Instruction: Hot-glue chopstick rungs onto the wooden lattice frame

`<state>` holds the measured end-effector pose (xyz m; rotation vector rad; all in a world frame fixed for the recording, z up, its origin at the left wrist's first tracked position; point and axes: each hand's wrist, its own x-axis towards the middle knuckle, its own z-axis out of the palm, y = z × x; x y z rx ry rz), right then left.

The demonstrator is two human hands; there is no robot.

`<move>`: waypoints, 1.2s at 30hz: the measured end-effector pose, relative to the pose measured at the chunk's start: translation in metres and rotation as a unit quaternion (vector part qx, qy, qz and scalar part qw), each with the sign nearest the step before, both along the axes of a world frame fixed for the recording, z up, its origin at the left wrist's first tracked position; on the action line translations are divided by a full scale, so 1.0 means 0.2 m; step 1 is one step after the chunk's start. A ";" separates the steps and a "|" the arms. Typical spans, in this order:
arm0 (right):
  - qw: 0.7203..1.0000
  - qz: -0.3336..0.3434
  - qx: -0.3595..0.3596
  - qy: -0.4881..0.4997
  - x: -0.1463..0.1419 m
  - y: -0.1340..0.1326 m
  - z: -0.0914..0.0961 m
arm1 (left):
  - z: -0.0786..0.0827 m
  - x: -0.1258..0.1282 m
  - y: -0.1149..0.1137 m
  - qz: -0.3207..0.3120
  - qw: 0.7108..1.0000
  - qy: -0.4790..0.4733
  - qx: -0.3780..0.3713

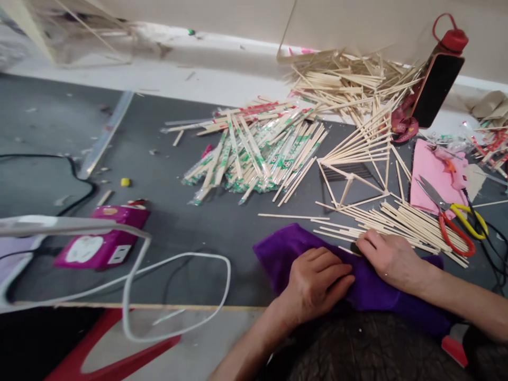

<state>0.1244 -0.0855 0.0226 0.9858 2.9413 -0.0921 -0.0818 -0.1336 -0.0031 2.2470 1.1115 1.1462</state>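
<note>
A purple cloth [375,288] lies bunched at the near edge of the grey table, under both of my hands. My left hand [317,278] is closed on its left part, with the fingers bent into the fabric. Along the far edge of the cloth, my right hand [391,259] has its fingers curled and pressed together on it; the fingertips are partly hidden. Just beyond that hand is a spread of loose wooden chopsticks [413,225]. Farther back stands a frame built of chopsticks [353,159], with a fan of sticks along its top.
Wrapped chopsticks [254,153] lie mid-table, with a big loose pile [349,79] behind. At right are scissors [450,206] with red and yellow handles, a pink cloth [424,174], and a phone [438,87] against a red-capped bottle [454,39]. A white cable [178,256] loops at left beside a magenta box [105,238].
</note>
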 end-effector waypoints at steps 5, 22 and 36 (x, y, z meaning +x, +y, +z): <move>1.000 0.002 0.025 0.015 0.01 -0.01 -0.02 | 0.00 0.00 0.00 0.003 1.000 -0.004 -0.004; 0.997 -0.039 0.015 0.064 0.04 0.00 0.00 | 0.04 -0.03 0.02 0.047 0.995 -0.077 -0.052; 0.931 -0.175 -0.209 0.241 0.03 0.00 0.06 | 0.06 -0.01 0.02 0.087 0.975 -0.129 -0.160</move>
